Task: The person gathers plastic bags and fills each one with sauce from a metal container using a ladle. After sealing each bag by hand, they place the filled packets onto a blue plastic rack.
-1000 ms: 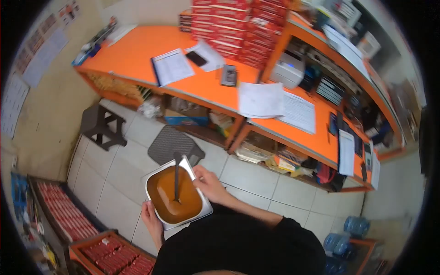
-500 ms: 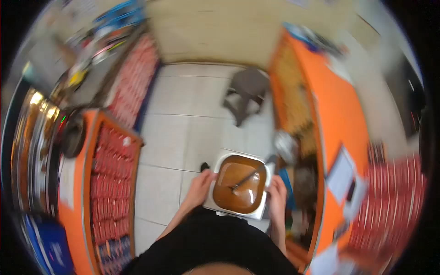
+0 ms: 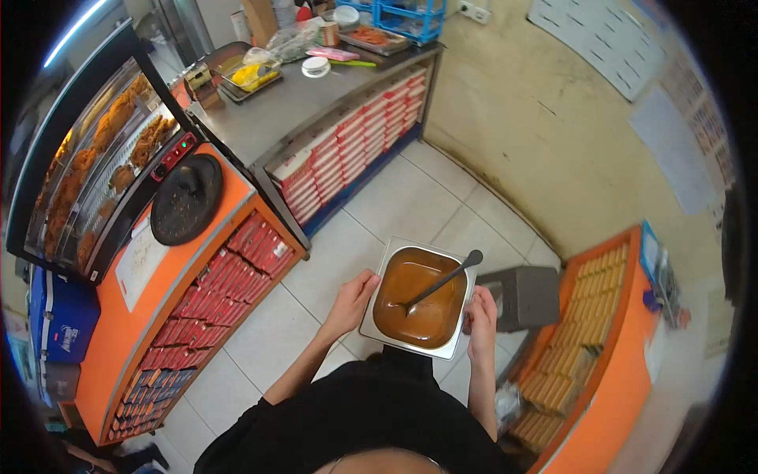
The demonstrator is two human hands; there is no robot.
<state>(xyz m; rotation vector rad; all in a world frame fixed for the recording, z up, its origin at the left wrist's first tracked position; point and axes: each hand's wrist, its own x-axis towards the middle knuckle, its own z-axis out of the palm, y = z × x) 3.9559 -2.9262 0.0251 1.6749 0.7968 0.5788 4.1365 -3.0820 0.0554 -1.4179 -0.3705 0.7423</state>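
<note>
A square metal food pan (image 3: 373,325) with brown sauce (image 3: 420,278) in it is held level in front of my body. My left hand (image 3: 350,303) is closed on its left rim. On the opposite rim, my right hand (image 3: 481,322) grips with the fingers curled round the edge. A dark ladle-like spoon (image 3: 444,282) rests in the sauce, its handle leaning over the upper right corner of the pan. The spoon's bowl is partly sunk in the sauce.
Left, an orange counter (image 3: 237,186) bears a black round lid (image 3: 187,199) and a glass display case (image 3: 103,166) of fried food. Ahead stands a steel worktop (image 3: 260,130) over stacked boxes. A dark stool (image 3: 530,299) and an orange shelf (image 3: 612,371) are at right.
My view has swung to the left, toward the steel worktop and display case. The pan stays between both hands, and the spoon still lies in it.
</note>
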